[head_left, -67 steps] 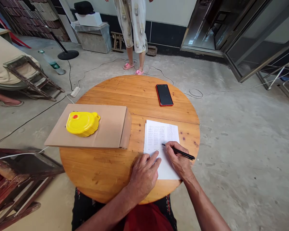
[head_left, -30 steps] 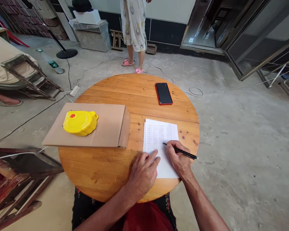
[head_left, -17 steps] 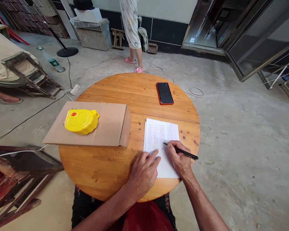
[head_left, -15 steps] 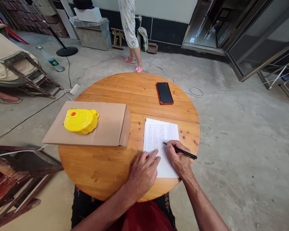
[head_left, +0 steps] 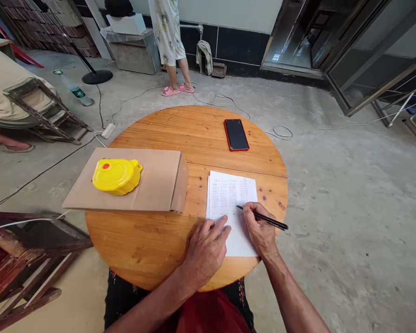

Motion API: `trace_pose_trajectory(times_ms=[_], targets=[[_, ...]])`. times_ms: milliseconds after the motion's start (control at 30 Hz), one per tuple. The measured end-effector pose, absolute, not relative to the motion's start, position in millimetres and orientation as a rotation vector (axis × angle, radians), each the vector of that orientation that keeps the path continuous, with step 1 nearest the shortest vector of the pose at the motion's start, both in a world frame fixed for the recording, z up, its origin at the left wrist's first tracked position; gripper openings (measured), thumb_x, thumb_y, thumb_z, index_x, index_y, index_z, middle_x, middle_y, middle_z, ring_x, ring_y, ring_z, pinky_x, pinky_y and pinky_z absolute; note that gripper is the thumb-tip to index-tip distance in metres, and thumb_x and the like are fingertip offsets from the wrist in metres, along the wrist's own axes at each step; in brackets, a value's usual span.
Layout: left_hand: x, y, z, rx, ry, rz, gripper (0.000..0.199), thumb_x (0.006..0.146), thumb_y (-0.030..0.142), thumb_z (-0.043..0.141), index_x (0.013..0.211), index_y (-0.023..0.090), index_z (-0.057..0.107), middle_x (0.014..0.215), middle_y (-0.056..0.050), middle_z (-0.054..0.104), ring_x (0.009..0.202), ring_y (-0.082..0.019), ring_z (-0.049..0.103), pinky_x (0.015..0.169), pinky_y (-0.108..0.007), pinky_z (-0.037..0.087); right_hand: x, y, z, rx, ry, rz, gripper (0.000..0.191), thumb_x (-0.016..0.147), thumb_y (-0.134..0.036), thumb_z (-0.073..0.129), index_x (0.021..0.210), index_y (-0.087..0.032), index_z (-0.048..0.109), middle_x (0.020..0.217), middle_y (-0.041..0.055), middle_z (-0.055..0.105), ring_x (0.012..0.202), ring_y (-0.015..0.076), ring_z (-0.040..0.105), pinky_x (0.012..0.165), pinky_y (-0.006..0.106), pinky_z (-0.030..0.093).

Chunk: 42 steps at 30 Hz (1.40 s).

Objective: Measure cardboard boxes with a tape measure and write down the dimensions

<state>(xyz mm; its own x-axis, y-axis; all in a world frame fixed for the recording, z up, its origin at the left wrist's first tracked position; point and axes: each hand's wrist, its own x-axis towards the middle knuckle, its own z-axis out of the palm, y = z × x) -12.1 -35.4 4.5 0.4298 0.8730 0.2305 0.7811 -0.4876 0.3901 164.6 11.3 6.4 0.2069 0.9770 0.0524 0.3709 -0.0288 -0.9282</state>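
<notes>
My right hand grips a black pen, its tip at the columns of handwriting on a white sheet of paper. A second sheet's edge peeks out along the left side. My left hand lies flat with its fingers apart, fingertips on the paper's lower left part and the palm over the wooden table. To the left, a cardboard box carries a yellow tape measure with a red button. Beyond the paper lies a phone with a red case and a dark screen.
A person in pink slippers stands past the table. Another person sits on a wooden chair at left, near a plastic bottle. A red-brown wooden chair stands close by at left. Cables run over the floor.
The pen and my right hand have shifted slightly right along the writing. My left hand stays put. The standing person has stepped to the left.
</notes>
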Motion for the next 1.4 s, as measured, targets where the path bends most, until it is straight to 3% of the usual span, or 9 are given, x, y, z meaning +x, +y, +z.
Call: trace_pose_trajectory(times_ms=[967,1233,1400], targets=[[-12.5,-36.4,4.3,2.462,1.455,0.592,0.041,0.083,0.006,0.056,0.121,0.023,0.061,0.139,0.001,0.059,0.100,-0.024,0.052,0.084,-0.041,0.050,161.1,13.5,10.3,-1.576,-1.483,0.667,0.020,0.088,-0.030,0.057,0.074,-0.018,0.064,0.060,-0.0028,0.060,0.052,0.0116,0.053,0.053,0.023,0.042],[-13.0,-36.4,3.9,2.459,1.450,0.567,0.041,0.084,0.007,0.056,0.122,0.023,0.061,0.140,0.000,0.058,0.101,-0.024,0.052,0.085,-0.041,0.050,164.6,12.6,7.3,-1.576,-1.455,0.731,0.020,0.087,-0.031,0.058,0.073,-0.018,0.064,0.059,-0.0033,0.057,0.052,0.0114,0.050,0.053,0.024,0.041],[-12.6,-35.2,3.6,2.462,1.456,0.584,0.041,0.083,0.005,0.054,0.120,0.023,0.062,0.138,0.000,0.059,0.100,-0.023,0.053,0.085,-0.041,0.050,168.5,11.7,-0.9,-1.547,-1.222,0.926,0.022,0.088,-0.039,0.059,0.079,-0.019,0.063,0.058,-0.0051,0.052,0.048,0.0102,0.044,0.045,0.023,0.035]])
